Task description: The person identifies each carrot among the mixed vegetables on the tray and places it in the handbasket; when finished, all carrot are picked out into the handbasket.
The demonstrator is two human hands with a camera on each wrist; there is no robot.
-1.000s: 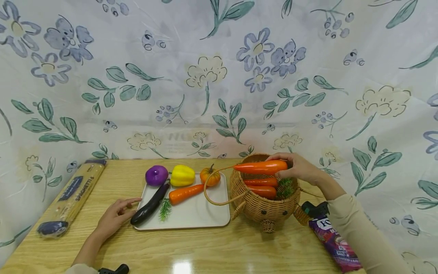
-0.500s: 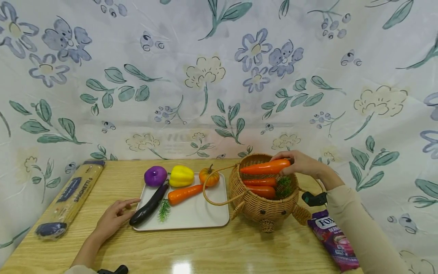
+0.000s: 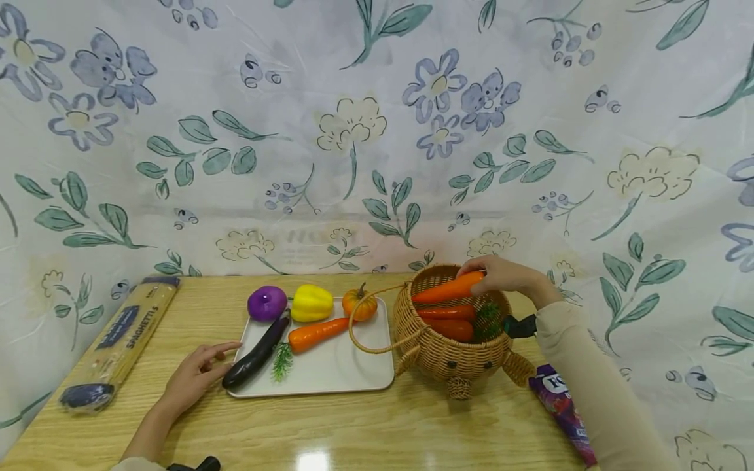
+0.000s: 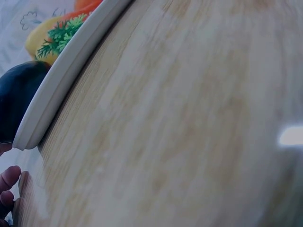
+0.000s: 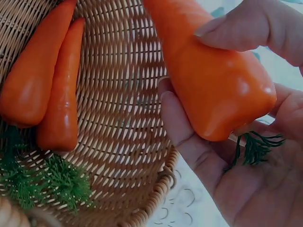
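The carrot [image 3: 442,292] slants across the basket's [image 3: 471,353] mouth, its thick end gripped by the right hand [image 3: 503,275] — two other carrots [image 3: 449,328] lie inside. Well apart, the left hand [image 3: 194,371] reaches relaxed fingers to the tray's [image 3: 347,373] edge — beside the eggplant [image 3: 259,353].

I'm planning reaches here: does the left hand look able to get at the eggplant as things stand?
Probably yes: the left hand looks empty and lies right beside the eggplant, with nothing taller than the tray's rim showing between them.
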